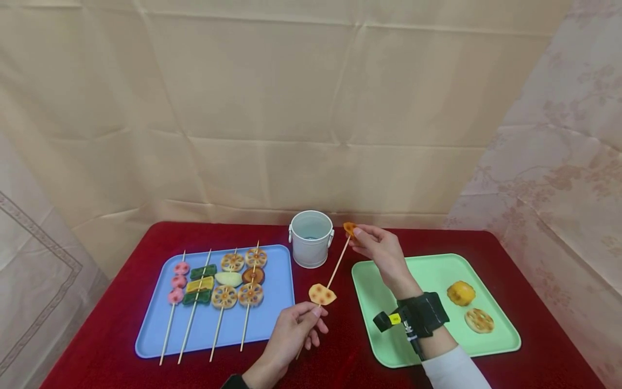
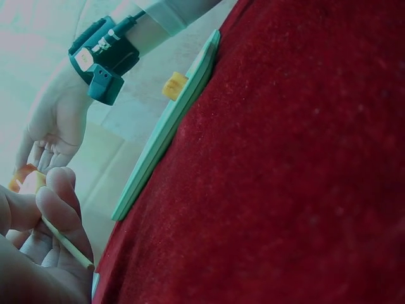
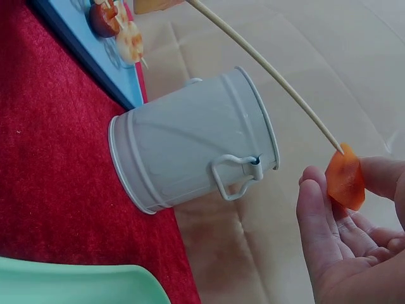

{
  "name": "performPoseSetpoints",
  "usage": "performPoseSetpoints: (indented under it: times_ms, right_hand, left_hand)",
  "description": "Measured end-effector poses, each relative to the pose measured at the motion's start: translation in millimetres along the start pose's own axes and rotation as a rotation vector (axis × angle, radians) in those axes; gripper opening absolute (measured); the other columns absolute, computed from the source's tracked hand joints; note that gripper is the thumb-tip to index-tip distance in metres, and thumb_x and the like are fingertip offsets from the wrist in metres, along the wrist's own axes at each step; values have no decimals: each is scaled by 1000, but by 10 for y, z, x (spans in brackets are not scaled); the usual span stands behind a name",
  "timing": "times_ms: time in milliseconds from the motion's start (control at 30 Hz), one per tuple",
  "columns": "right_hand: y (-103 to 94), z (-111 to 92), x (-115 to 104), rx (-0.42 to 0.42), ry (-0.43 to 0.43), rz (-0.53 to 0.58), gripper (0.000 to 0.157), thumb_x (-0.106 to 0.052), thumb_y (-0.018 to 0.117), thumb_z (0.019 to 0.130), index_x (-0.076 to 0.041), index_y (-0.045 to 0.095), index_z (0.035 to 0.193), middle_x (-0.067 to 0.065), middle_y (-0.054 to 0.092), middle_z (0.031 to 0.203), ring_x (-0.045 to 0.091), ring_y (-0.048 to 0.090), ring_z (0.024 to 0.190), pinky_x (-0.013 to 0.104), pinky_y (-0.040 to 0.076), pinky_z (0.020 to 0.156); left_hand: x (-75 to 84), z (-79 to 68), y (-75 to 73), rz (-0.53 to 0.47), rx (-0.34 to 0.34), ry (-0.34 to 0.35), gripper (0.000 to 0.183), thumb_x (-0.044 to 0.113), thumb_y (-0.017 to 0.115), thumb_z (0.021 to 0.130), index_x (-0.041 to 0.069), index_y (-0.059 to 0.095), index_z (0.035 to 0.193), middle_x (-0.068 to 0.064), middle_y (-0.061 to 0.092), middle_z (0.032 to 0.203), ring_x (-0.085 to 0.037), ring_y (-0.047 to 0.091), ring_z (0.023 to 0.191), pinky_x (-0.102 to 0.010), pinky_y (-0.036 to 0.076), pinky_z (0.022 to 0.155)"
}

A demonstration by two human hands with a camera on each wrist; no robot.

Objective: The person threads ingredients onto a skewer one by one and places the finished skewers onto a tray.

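Observation:
My left hand point(image 1: 293, 329) pinches a thin wooden skewer point(image 1: 338, 263) low down, just below a pale yellow, brown-spotted slice point(image 1: 322, 295) threaded on it. The skewer slants up to the right, and its lower end point(image 2: 71, 246) sticks out below the fingers in the left wrist view. My right hand point(image 1: 384, 254) holds a small orange slice point(image 3: 346, 179) between thumb and fingers. In the right wrist view the skewer's tip meets this slice's upper edge; whether it has pierced through cannot be told.
A blue tray point(image 1: 150, 329) on the left holds several loaded food skewers. A white bucket point(image 1: 311, 251) stands at the back middle. On the right, a green tray point(image 1: 389, 346) carries a yellow piece point(image 1: 461, 293) and a browned round slice point(image 1: 479, 321). Red cloth point(image 1: 340, 351) covers the table.

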State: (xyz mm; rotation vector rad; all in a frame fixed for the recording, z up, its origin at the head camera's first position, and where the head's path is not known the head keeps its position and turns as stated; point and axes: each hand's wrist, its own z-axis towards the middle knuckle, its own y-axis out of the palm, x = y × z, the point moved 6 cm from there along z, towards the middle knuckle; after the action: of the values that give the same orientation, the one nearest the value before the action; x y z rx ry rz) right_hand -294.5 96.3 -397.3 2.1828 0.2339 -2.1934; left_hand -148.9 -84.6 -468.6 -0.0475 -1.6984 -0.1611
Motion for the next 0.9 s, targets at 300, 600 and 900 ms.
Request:
performPoseSetpoints:
  times_ms: [300, 600, 900]
  right_hand:
    - [-2, -11, -18, -8, -30, -34, 58, -40, 68, 86, -2, 58, 129, 16, 65, 117, 28, 65, 99, 30, 52, 82]
    - [-4, -10, -31, -5, -59, -95, 55, -41, 68, 87, -5, 59, 127, 13, 66, 117, 29, 65, 100, 30, 52, 83]
    - [17, -29, -45, 0, -86, -83, 49, -36, 69, 87, -5, 60, 124, 13, 66, 115, 31, 65, 99, 27, 53, 80]
  left_hand:
    - [2, -6, -1, 16, 0, 3, 37, 23, 53, 99, -12, 63, 106, -9, 67, 74, -9, 53, 50, -16, 39, 44]
    - [-19, -5, -4, 23, 4, 7, 37, 23, 54, 99, -12, 63, 105, -9, 67, 73, -9, 52, 49, -16, 39, 43]
    - [-23, -7, -1, 16, 5, 9, 37, 23, 54, 99, -12, 63, 105, -9, 67, 73, -8, 52, 49, -16, 39, 43]
